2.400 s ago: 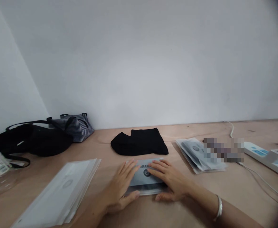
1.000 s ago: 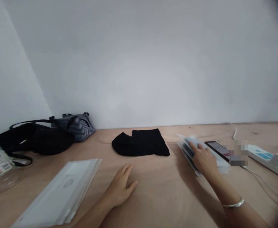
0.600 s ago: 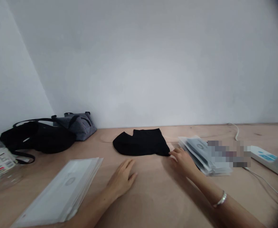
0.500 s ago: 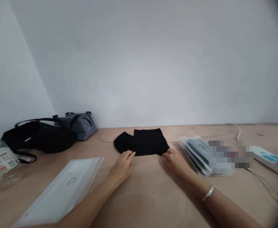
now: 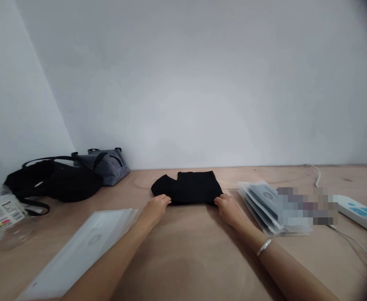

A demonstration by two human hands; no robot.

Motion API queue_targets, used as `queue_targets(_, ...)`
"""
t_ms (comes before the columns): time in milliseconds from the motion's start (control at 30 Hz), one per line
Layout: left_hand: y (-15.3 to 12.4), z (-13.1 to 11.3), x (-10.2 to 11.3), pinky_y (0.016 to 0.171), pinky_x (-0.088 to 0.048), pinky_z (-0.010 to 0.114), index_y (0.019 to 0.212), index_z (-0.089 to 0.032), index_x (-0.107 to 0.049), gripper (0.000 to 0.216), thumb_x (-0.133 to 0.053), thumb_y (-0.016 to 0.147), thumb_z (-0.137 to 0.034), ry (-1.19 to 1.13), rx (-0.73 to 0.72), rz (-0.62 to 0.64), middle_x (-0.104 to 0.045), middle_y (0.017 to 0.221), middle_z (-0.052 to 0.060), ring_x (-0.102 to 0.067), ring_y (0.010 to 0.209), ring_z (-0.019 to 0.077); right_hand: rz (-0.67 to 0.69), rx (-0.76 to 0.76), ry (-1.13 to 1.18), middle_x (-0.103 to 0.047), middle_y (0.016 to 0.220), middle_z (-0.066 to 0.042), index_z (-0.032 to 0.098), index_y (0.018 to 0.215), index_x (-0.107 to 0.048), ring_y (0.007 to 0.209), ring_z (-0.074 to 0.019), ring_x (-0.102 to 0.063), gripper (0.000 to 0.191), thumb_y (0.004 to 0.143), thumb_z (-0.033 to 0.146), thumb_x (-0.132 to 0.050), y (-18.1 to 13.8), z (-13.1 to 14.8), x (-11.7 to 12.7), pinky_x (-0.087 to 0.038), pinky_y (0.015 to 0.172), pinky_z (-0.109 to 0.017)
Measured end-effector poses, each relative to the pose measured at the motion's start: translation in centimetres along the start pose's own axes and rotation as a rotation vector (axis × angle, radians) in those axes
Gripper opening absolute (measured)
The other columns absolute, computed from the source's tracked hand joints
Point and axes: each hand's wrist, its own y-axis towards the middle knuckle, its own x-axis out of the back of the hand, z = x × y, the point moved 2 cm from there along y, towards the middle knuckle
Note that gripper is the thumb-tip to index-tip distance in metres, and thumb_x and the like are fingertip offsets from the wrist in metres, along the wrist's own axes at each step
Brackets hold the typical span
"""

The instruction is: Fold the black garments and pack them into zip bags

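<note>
black cloth (image 5: 186, 188) lies between two plastic sleeve stacks (image 5: 266, 205).

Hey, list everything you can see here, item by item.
black folded cloth: one, black, mid-table near the wall
handbag: one, black, far left
striped bag: one, grey-striped, behind the handbag
stack of plastic sleeves: one, whitish, front left
stack of sleeves with cards: one, clear and grey, right of the cloth
labelled plastic container: one, clear, left edge
power strip: one, white, right edge
cable: one, white, back right
wooden table: one, pale tan, under everything
wall: one, white, behind
left hand: one, at the cloth's front edge
right hand: one, at the cloth's front edge
bangle: one, silver, right wrist
</note>
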Motion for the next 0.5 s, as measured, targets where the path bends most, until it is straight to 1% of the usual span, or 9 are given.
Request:
queue_targets(100,-2.1,-1.2,2.6,0.070,-0.040,0.030,0.082,-0.017,-0.060,0.022,-0.038,0.086,-0.018,-0.002,-0.060,0.047,-0.060,0.080,0.005,-0.055,0.079,0.0203,0.052,0.085,0.042,-0.062,0.081,-0.007,0.015,0.080,-0.064,0.083,-0.0165,-0.054,0.022,0.081,0.012,-0.042,-2.3,0.1,2.1,-0.036,0.075,-0.025)
queue_targets(167,-4.3,-2.4,4.6,0.065,-0.039,0.027,0.074,-0.019,-0.060,0.019,-0.043,0.083,-0.018,-0.032,-0.117,0.125,-0.060,0.073,0.002,-0.055,0.071,0.0176,0.154,0.166,0.122,-0.063,0.075,-0.002,0.017,0.073,-0.063,0.074,-0.0126,-0.056,0.017,0.077,0.012,-0.048,-4.6,0.1,3.7,-0.037,0.069,-0.021)
queue_targets(200,-5.5,-3.0,5.5,0.062,-0.039,0.024,0.070,-0.020,-0.060,0.018,-0.046,0.082,-0.020,-0.063,-0.159,0.188,-0.060,0.070,-0.001,-0.055,0.067,0.0153,0.284,0.224,0.227,-0.063,0.072,-0.001,0.018,0.071,-0.063,0.070,-0.0116,-0.056,0.015,0.074,0.012,-0.050,-5.8,0.2,4.2,-0.038,0.065,-0.020)
queue_targets(267,-7.7,-4.3,6.9,0.065,-0.040,0.022,0.074,-0.023,-0.061,0.011,-0.051,0.079,-0.021,-0.260,-0.203,0.418,-0.060,0.074,-0.003,-0.056,0.072,0.0137,0.563,0.239,0.422,-0.063,0.068,0.001,0.018,0.077,-0.065,0.061,-0.0102,-0.056,0.011,0.073,0.019,-0.055,-7.9,0.2,5.0,-0.037,0.054,-0.018)
queue_targets(300,-8.4,-4.9,7.3,0.065,-0.041,0.021,0.078,-0.024,-0.061,0.005,-0.056,0.076,-0.023,-0.339,-0.198,0.493,-0.060,0.076,-0.004,-0.056,0.073,0.0135,0.665,0.237,0.503,-0.063,0.068,0.000,0.018,0.081,-0.065,0.059,-0.0102,-0.055,0.013,0.073,0.023,-0.056,-8.5,0.3,5.2,-0.037,0.050,-0.018)
queue_targets(333,-8.9,-5.3,7.5,0.067,-0.042,0.021,0.084,-0.026,-0.061,0.010,-0.060,0.074,-0.026,-0.403,-0.186,0.533,-0.059,0.080,-0.004,-0.056,0.076,0.0138,0.703,0.225,0.548,-0.063,0.068,0.000,0.017,0.084,-0.065,0.058,-0.0105,-0.055,0.017,0.074,0.028,-0.057,-8.8,0.5,5.3,-0.037,0.048,-0.018)
queue_targets(367,-9.0,-5.6,7.4,0.069,-0.043,0.022,0.091,-0.027,-0.060,0.018,-0.061,0.073,-0.028,-0.434,-0.167,0.524,-0.059,0.085,-0.003,-0.055,0.080,0.0144,0.676,0.213,0.561,-0.063,0.068,-0.001,0.017,0.084,-0.065,0.058,-0.0111,-0.055,0.019,0.075,0.031,-0.055,-8.7,0.7,5.3,-0.038,0.049,-0.019)
queue_targets(433,-8.6,-5.9,6.4,0.081,-0.042,0.028,0.108,-0.029,-0.054,0.030,-0.056,0.078,-0.033,-0.409,-0.132,0.411,-0.057,0.101,0.000,-0.053,0.093,0.0170,0.467,0.191,0.513,-0.064,0.076,-0.005,0.016,0.085,-0.065,0.068,-0.0139,-0.057,0.024,0.081,0.033,-0.048,-7.9,1.1,4.9,-0.042,0.059,-0.023)
queue_targets(500,-8.0,-5.9,4.7,0.096,-0.032,0.038,0.124,-0.030,-0.041,0.041,-0.047,0.084,-0.037,-0.313,-0.125,0.303,-0.048,0.123,0.003,-0.042,0.113,0.0215,0.253,0.187,0.423,-0.062,0.101,-0.010,0.016,0.099,-0.063,0.092,-0.0201,-0.055,0.033,0.083,0.038,-0.043,-6.9,1.6,4.1,-0.042,0.079,-0.032)
